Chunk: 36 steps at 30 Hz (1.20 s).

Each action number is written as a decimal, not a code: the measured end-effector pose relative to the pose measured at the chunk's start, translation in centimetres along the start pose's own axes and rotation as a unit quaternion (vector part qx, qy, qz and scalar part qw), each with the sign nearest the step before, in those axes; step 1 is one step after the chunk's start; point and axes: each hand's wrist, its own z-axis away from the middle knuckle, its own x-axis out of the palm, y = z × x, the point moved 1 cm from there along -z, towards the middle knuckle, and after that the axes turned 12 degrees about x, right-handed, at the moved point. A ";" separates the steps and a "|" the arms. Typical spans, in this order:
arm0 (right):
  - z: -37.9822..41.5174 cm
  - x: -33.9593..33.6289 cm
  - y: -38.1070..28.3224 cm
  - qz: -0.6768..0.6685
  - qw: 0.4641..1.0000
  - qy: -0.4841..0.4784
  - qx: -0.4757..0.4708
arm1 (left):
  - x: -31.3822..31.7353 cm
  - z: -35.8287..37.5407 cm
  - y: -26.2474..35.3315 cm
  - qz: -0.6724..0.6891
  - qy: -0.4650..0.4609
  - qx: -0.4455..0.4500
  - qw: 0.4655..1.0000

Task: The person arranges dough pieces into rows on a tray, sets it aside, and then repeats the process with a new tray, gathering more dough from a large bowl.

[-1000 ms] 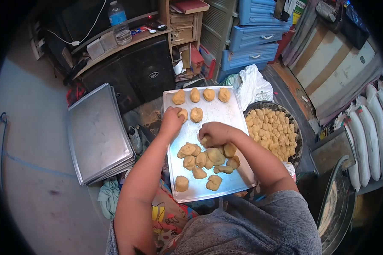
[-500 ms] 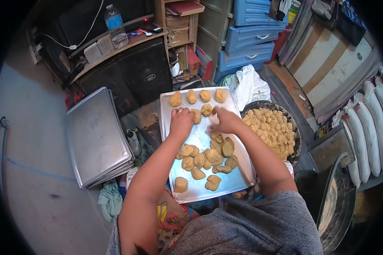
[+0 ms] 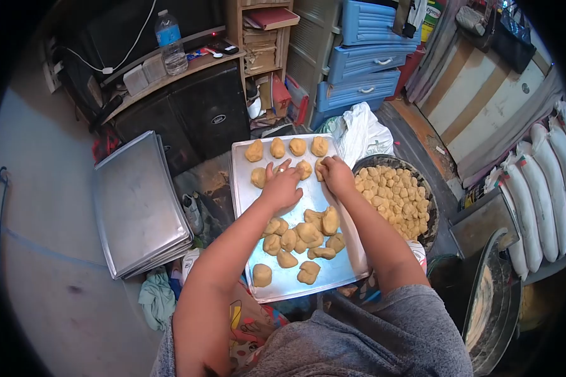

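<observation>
Tray (image 3: 351, 257), one. Dough piece (image 3: 320, 170), second row, 1 o'clock, apparently pinched by right hand (image 3: 337, 176). Left hand (image 3: 282, 187), 11 o'clock, fingers spread. Step, seemingly: row-setting; next move calls for clean release.

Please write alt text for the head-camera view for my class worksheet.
A person's left hand and right hand touch tan dough lumps on a rectangular silver metal tray, two rows at the far end, a loose cluster nearer the body. A round dark tub of lumps sits alongside.
</observation>
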 end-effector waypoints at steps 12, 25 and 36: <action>1.8 -0.4 -4.1 0.129 0.972 -0.075 -0.180 | -1.3 1.3 -1.4 -0.054 0.055 -0.062 0.995; 4.3 -3.2 -3.2 0.037 0.909 -0.384 -0.160 | -6.7 3.4 0.3 0.012 -0.074 -0.074 0.994; 7.9 -1.5 -9.4 -0.064 0.981 -0.156 -0.094 | -5.8 8.4 -4.0 0.188 -0.116 -0.147 0.964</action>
